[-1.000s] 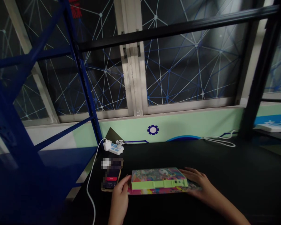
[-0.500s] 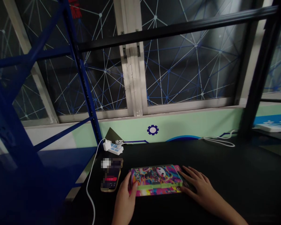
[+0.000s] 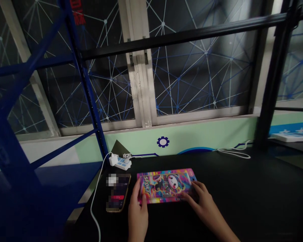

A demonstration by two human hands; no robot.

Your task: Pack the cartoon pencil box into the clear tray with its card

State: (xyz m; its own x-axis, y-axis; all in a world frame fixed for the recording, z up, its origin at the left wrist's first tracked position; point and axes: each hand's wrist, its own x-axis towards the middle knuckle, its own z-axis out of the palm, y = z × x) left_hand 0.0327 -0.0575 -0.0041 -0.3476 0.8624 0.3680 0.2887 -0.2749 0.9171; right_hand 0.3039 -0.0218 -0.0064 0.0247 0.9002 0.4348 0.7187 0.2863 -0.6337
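A flat, colourful pencil case [image 3: 161, 183] printed with a cartoon panda and "SPORT" lies on the black table, a bright pink patterned border around it. My left hand [image 3: 138, 205] grips its left end, thumb on the top near the front corner and fingers along the side. At the right end, my right hand [image 3: 202, 198] holds the case, with its fingers over the edge and its thumb on the front part of the top. The undersides of both grips are hidden. Left of the case lies a phone [image 3: 122, 191] with its screen lit.
A white power strip [image 3: 122, 163] with a plugged-in charger sits at the back left, its white cable [image 3: 92, 201] running down past the phone. More white cable [image 3: 233, 154] lies by the wall. Blue and black shelf posts [image 3: 274, 80] rise at the sides.
The case's lime-green front side has gone from sight and its top faces me more fully. My right hand has moved left and closed in on the case.
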